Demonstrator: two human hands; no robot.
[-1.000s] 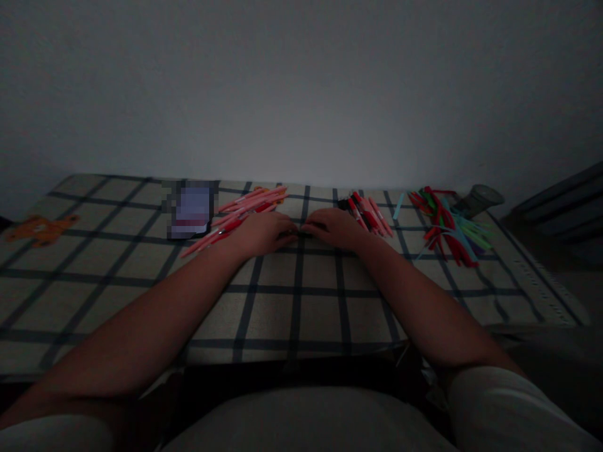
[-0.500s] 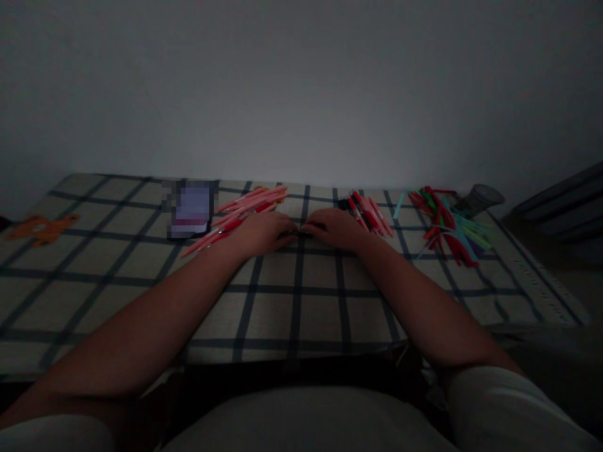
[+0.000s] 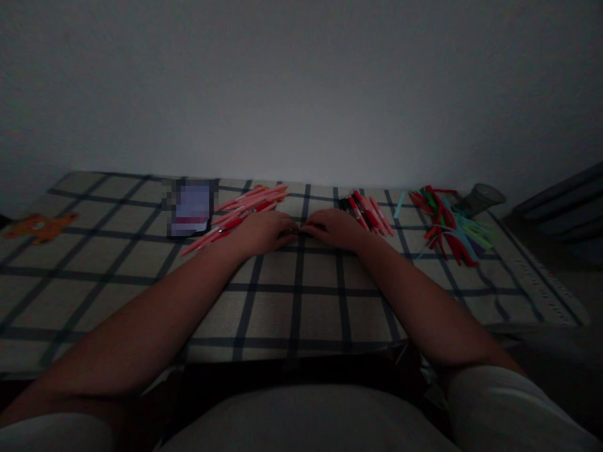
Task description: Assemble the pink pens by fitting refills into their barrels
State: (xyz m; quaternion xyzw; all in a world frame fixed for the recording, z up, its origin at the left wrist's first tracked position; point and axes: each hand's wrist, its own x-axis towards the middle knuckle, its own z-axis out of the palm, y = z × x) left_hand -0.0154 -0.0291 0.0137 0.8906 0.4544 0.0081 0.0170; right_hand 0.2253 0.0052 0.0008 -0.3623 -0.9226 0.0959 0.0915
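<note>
My left hand (image 3: 268, 232) and my right hand (image 3: 332, 227) meet near the middle of the checked tablecloth (image 3: 273, 314), fingertips almost touching. The fingers of both are bent and drawn together around something small and dark, too dim to name. Just behind and left of my left hand lies a bunch of pink and red pens (image 3: 249, 202). Close beyond my right hand is a smaller group of red, black and pink pens (image 3: 370, 213).
A phone-like device (image 3: 192, 210), partly blurred, lies at the left, with an orange bear-shaped piece (image 3: 41, 227) farther out. At the right are a pile of coloured strips (image 3: 447, 226) and a clear cup (image 3: 485, 196). A wall (image 3: 301, 94) stands behind the table.
Both hands stay in almost the same place, with only a slight shift of the fingers. The pens and other things have not moved.
</note>
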